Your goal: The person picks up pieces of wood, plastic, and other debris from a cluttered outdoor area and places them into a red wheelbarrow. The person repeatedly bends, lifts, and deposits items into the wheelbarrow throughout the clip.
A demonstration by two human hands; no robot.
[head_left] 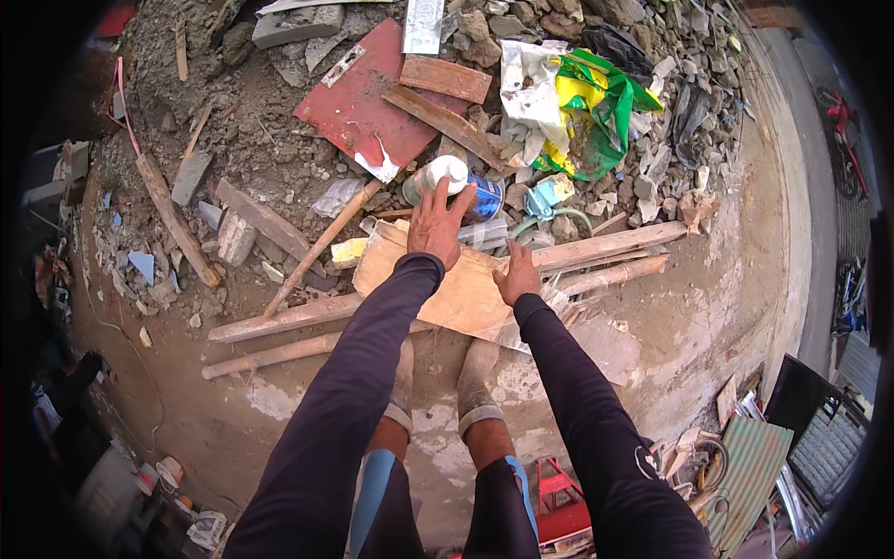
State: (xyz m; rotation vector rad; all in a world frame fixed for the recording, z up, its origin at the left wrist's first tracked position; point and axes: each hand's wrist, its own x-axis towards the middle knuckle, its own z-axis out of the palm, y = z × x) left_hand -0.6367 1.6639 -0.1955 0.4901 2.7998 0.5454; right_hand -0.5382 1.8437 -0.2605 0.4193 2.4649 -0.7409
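Observation:
My left hand (436, 228) reaches over the far edge of a plywood piece (438, 293), fingers spread. Its fingertips are at a white-topped can (441, 173) lying in the rubble; whether they press on it I cannot tell. Right beside that can lies a blue can (486, 198). My right hand (519, 276) is at the right edge of the plywood, fingers apart and partly bent, with nothing visible in them. A clear plastic piece (484, 234) lies between the two hands. The plywood rests across wooden poles (289, 319) in front of my boots.
Beyond my hands rises a heap of rubble (251, 121) with a red panel (372, 102), planks (447, 78) and a green-yellow plastic sack (596, 112). A light blue plastic piece (543, 197) lies right of the cans. Corrugated sheet (756, 475) and scrap stand at the lower right.

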